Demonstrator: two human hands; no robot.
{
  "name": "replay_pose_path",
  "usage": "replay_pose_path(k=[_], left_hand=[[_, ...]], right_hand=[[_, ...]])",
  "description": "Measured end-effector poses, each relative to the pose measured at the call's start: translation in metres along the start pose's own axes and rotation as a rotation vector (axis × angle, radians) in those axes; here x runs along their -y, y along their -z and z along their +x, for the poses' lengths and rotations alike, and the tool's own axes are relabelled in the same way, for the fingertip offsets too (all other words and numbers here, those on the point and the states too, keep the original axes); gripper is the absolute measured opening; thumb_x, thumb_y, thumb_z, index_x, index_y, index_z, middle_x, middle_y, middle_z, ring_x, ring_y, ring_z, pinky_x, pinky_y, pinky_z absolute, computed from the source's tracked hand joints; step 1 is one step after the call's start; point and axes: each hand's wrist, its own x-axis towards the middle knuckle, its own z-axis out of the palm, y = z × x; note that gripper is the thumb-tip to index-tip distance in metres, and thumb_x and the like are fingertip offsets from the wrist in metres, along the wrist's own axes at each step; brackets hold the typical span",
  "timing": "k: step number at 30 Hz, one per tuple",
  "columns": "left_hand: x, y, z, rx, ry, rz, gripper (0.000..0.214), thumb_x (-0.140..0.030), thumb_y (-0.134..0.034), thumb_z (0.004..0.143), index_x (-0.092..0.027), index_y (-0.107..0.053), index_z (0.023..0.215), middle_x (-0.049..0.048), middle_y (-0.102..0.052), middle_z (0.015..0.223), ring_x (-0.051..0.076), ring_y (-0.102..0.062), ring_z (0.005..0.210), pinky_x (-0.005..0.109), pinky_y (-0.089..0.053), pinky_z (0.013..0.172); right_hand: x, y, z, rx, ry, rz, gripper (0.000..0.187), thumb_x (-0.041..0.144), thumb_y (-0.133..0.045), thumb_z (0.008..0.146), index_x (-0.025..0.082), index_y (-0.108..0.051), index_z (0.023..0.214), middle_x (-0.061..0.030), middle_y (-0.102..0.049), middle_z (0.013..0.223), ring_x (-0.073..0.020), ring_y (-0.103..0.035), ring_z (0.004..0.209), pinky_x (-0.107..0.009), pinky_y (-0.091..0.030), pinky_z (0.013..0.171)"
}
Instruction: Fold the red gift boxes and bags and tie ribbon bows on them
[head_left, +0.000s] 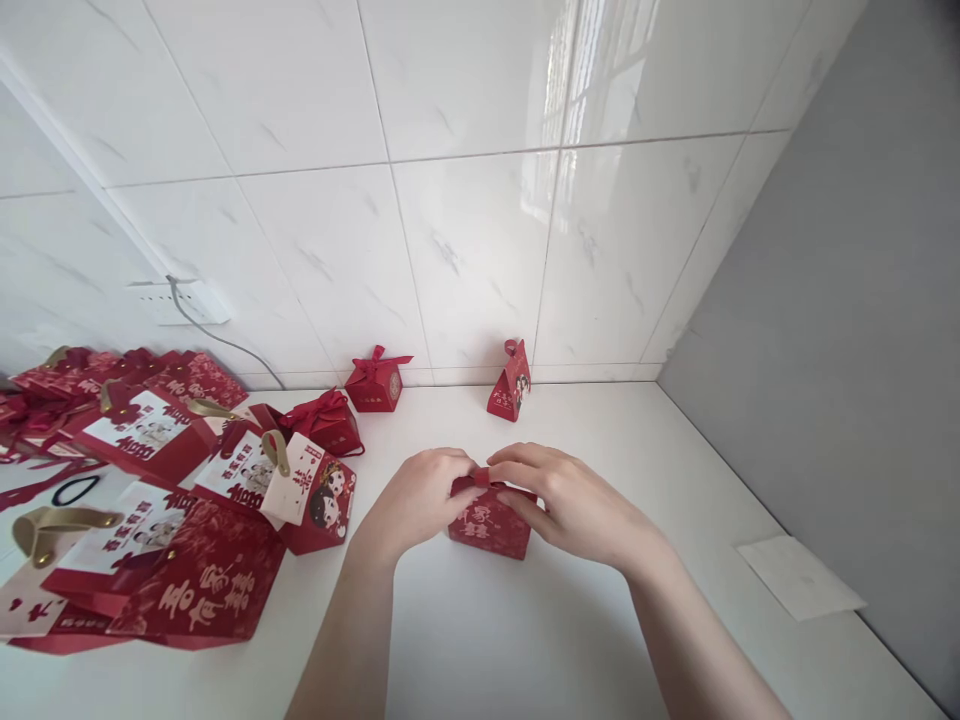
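Observation:
A small red gift box (491,527) with pale printed characters stands on the white table in front of me. My left hand (431,495) pinches its top edge from the left, thumb on the near face. From the right, my right hand (559,500) grips the same top edge, its thumb also on the near face and its fingers over the back. Between the two hands a red strap (481,477) shows at the top of the box. The far side of the box is hidden.
Many red gift boxes (217,575) crowd the left side. Against the tiled wall stand a ribboned box (375,390) and a triangular box (511,385). A cable (217,335) runs from the wall socket (180,302). A white sheet (799,577) lies at right.

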Motion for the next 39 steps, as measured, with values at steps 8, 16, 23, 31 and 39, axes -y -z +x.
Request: replay_pose_path(k=[8, 16, 23, 31, 39], left_hand=[[0.002, 0.005, -0.001, -0.052, -0.04, -0.06, 0.026, -0.016, -0.047, 0.083, -0.026, -0.071, 0.09, 0.0016, -0.069, 0.088, 0.019, -0.061, 0.081, 0.027, -0.045, 0.068], [0.079, 0.01, -0.001, -0.34, 0.158, -0.161, 0.044, -0.032, -0.054, 0.085, -0.031, -0.052, 0.129, 0.0057, -0.042, 0.141, 0.024, -0.042, 0.132, 0.037, -0.044, 0.102], [0.176, 0.001, 0.021, -1.065, 0.686, 0.179, 0.075, -0.039, -0.068, 0.074, -0.01, -0.037, 0.135, 0.0213, -0.023, 0.145, 0.034, -0.018, 0.141, 0.05, -0.017, 0.117], [0.196, -0.001, 0.032, -1.115, 0.917, 0.259, 0.099, -0.042, -0.071, 0.071, -0.01, -0.012, 0.144, 0.0281, -0.006, 0.15, 0.046, -0.004, 0.139, 0.067, -0.018, 0.107], [0.157, -0.018, 0.034, -0.9, 0.857, 0.298, 0.11, -0.059, -0.065, 0.069, -0.012, -0.004, 0.148, 0.0275, -0.011, 0.151, 0.049, -0.029, 0.129, 0.066, -0.031, 0.099]], right_hand=[[-0.003, -0.002, -0.005, 0.082, -0.121, 0.042, 0.033, 0.009, -0.042, 0.087, 0.029, -0.059, 0.106, -0.0016, -0.063, 0.083, -0.0177, -0.06, 0.074, -0.027, -0.043, 0.06], [-0.011, -0.013, 0.0, 0.038, -0.31, -0.129, 0.019, 0.012, -0.048, 0.084, 0.023, -0.037, 0.072, 0.0031, -0.051, 0.064, -0.0123, -0.039, 0.049, -0.025, -0.023, 0.045], [-0.041, -0.018, 0.003, -0.163, -0.471, -0.274, 0.019, 0.008, -0.041, 0.083, 0.023, -0.035, 0.073, 0.002, -0.049, 0.063, -0.0132, -0.036, 0.048, -0.026, -0.021, 0.046], [-0.064, -0.022, 0.004, -0.21, -0.648, -0.199, 0.011, 0.022, -0.046, 0.09, 0.018, -0.056, 0.094, -0.0102, -0.061, 0.092, -0.02, -0.06, 0.071, -0.027, -0.036, 0.054], [-0.063, -0.014, 0.001, -0.14, -0.722, -0.182, 0.031, 0.033, -0.043, 0.093, 0.017, -0.069, 0.09, -0.0127, -0.055, 0.093, -0.0179, -0.06, 0.059, -0.029, -0.04, 0.05]])
